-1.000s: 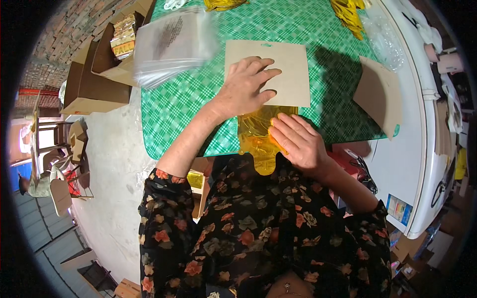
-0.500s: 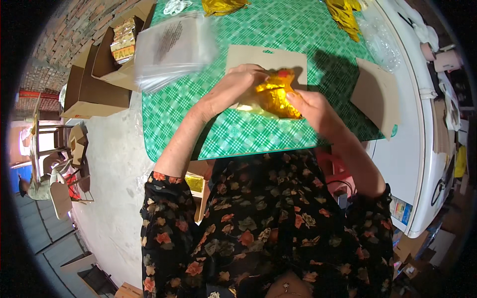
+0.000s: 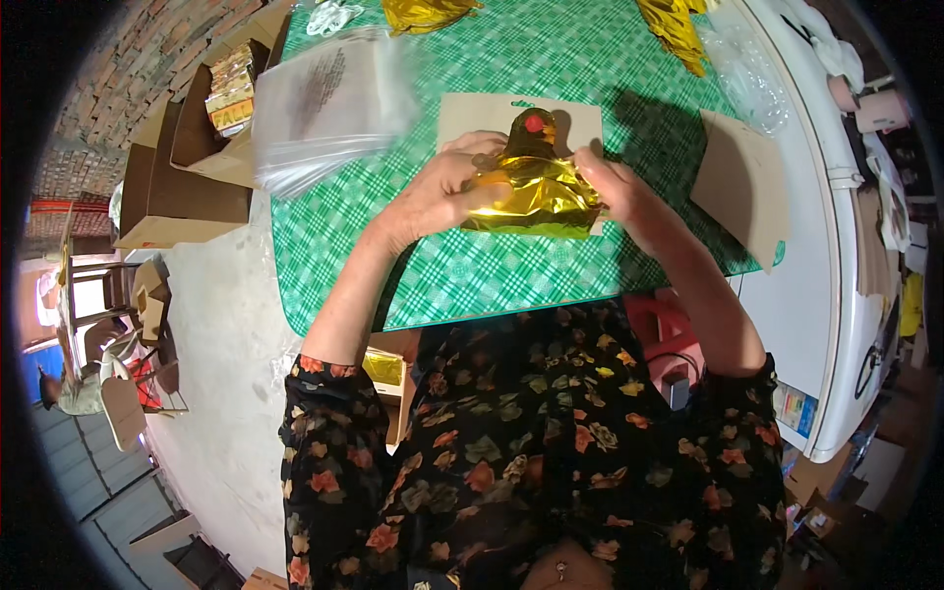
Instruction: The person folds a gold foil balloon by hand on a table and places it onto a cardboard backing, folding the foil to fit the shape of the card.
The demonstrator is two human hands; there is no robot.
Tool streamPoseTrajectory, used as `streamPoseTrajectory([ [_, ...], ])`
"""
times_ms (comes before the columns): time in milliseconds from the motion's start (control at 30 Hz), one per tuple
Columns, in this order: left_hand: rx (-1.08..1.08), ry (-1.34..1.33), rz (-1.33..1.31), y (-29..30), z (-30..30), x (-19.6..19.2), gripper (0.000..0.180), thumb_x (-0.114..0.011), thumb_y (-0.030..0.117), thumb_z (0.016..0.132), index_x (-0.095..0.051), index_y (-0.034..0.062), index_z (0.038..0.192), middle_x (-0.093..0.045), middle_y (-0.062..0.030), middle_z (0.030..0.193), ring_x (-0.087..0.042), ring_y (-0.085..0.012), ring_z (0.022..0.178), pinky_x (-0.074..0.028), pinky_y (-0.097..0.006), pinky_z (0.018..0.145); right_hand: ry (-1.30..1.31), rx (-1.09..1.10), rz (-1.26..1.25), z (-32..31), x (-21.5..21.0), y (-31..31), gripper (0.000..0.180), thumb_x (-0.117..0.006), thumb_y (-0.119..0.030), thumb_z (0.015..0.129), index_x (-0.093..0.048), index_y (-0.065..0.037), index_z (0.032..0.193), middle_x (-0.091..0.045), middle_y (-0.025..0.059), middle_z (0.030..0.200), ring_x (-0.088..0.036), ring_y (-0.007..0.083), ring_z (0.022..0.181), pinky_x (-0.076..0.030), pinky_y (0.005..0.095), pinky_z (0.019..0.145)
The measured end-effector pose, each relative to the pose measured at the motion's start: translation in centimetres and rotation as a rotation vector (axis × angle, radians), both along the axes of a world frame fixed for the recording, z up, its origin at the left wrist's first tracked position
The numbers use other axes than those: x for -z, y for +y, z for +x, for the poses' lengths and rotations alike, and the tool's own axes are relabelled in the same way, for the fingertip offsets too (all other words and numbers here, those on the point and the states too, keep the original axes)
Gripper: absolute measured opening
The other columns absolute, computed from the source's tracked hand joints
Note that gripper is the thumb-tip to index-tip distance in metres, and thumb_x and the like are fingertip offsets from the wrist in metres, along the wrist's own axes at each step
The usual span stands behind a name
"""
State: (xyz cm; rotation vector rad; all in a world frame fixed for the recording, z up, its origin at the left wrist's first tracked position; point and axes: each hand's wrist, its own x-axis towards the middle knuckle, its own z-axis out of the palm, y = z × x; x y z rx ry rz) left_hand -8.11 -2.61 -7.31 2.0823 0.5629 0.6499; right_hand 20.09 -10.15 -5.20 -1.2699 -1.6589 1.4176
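Note:
Both hands hold a shiny gold foil piece (image 3: 541,202), crinkled, with a rounded top bearing a red dot. My left hand (image 3: 433,197) grips its left side, the thumb lying over the front and the other fingers partly hidden behind. At its upper right edge, my right hand (image 3: 618,189) pinches the foil between thumb and fingers. Under the foil lies a tan cardboard card (image 3: 462,110) with a small hanger slot at its top edge. I cannot tell exactly how the foil is folded.
A green checked cloth (image 3: 344,261) covers the table. Clear plastic bags (image 3: 329,103) are stacked at left, beside open cardboard boxes (image 3: 182,202). Another tan card (image 3: 739,187) lies at right. More gold foil (image 3: 674,34) and crumpled clear plastic (image 3: 749,84) lie at the far right.
The gold foil has been turned and spread wider, its red-dotted rounded top now pointing away from me. My left hand has moved slightly left and nearer, with its thumb over the foil.

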Motion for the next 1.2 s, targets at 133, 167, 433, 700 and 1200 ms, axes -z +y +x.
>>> streamPoseTrajectory([
  [133,-0.018,-0.018,-0.018,0.1,-0.4,0.4,0.027,-0.07,0.017,0.096,-0.075,-0.0023,0.115,-0.07,-0.0156,0.133,-0.056,-0.0351,0.138,-0.042,-0.044,0.116,-0.03,0.132,-0.221,0.0,-1.4,-2.4,0.051,-0.06,-0.026,0.109,-0.05,0.003,0.149,-0.067,0.0091,0.13,-0.064,0.0146,0.119,-0.052,0.0315,0.101],
  [167,-0.003,-0.021,-0.015,0.3,-0.1,0.4,0.027,-0.07,0.017,0.096,-0.075,-0.0023,0.115,-0.07,-0.0156,0.133,-0.056,-0.0351,0.138,-0.042,-0.044,0.116,0.159,0.181,-0.167,-0.1,-0.7,-3.6,0.055,-0.066,-0.017,0.104,-0.047,0.002,0.152,-0.065,0.0127,0.136,-0.063,0.0173,0.125,-0.051,0.0331,0.105],
  [433,-0.051,-0.028,0.03,-0.1,-0.1,0.5,0.025,-0.071,0.013,0.095,-0.074,-0.0036,0.114,-0.071,-0.0171,0.132,-0.062,-0.0369,0.131,-0.045,-0.047,0.115,-0.357,0.319,0.343,-0.7,2.1,-8.0,0.074,-0.085,-0.009,0.086,-0.051,0.0,0.151,-0.066,0.0198,0.133,-0.067,0.0305,0.122,-0.052,0.0407,0.107],
  [700,-0.145,-0.031,-0.051,-1.9,1.1,0.1,0.029,-0.069,0.011,0.098,-0.072,-0.0023,0.123,-0.07,-0.018,0.133,-0.063,-0.0361,0.13,-0.047,-0.044,0.113,-0.399,0.453,0.485,-1.9,4.4,-6.7,0.057,-0.084,-0.007,0.089,-0.057,-0.002,0.138,-0.067,0.0159,0.124,-0.066,0.0264,0.103,-0.053,0.0395,0.096],
  [1200,-0.359,0.274,0.383,-6.7,-4.7,-0.4,0.036,-0.073,0.009,0.097,-0.072,0.0012,0.132,-0.065,-0.0187,0.147,-0.054,-0.04,0.145,-0.042,-0.054,0.123,-0.443,0.47,0.437,-2.8,3.0,-6.2,0.047,-0.08,0.0,0.091,-0.06,-0.004,0.133,-0.068,0.0111,0.106,-0.063,0.0233,0.097,-0.053,0.0372,0.089],
])
